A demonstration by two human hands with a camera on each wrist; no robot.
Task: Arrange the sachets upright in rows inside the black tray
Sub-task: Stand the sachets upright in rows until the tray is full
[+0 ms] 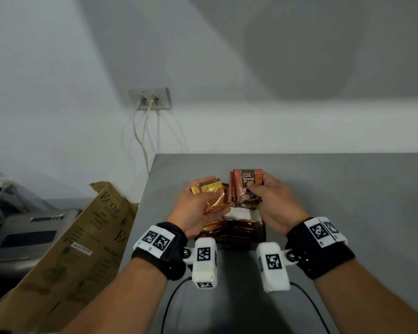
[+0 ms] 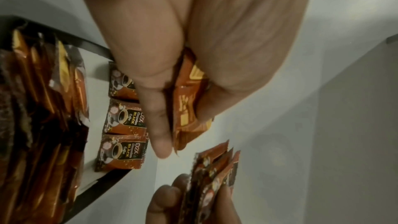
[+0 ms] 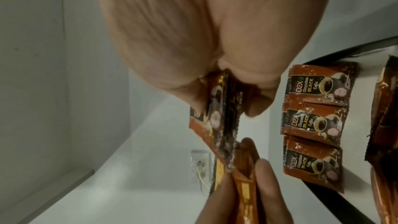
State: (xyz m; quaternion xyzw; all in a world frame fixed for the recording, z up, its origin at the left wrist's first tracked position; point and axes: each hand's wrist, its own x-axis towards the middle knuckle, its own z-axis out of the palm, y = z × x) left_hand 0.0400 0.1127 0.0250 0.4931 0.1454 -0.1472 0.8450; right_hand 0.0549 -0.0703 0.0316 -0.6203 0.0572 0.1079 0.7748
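- Two hands are raised over the grey counter [image 1: 348,189], each gripping its own bunch of coffee sachets.
- Left hand [image 1: 198,206] has thumb and fingers curled round a bunch of orange-and-gold sachets [image 1: 212,196], seen edge-on from the left wrist [image 2: 187,101].
- Right hand [image 1: 273,198] pinches a fanned stack of brown sachets [image 1: 246,186] with the front face marked "D2X" turned toward the head camera; its thumb lies across the front.
- Both bunches are held just beside each other, above the far end of the black tray [image 1: 263,227].
- Inside the tray, a row of sachets stands upright on edge [image 2: 43,108] along the near part, packed close together.
- Three "D2X Black Coffee" sachets [image 3: 316,125] sit face-on in a line at the tray's far end, edge to edge.
- Off the counter's left side leans a brown cardboard box [image 1: 82,249] printed with green "ECO" lettering.
- On the white wall behind, a socket plate [image 1: 150,98] carries two plugged-in white cables.
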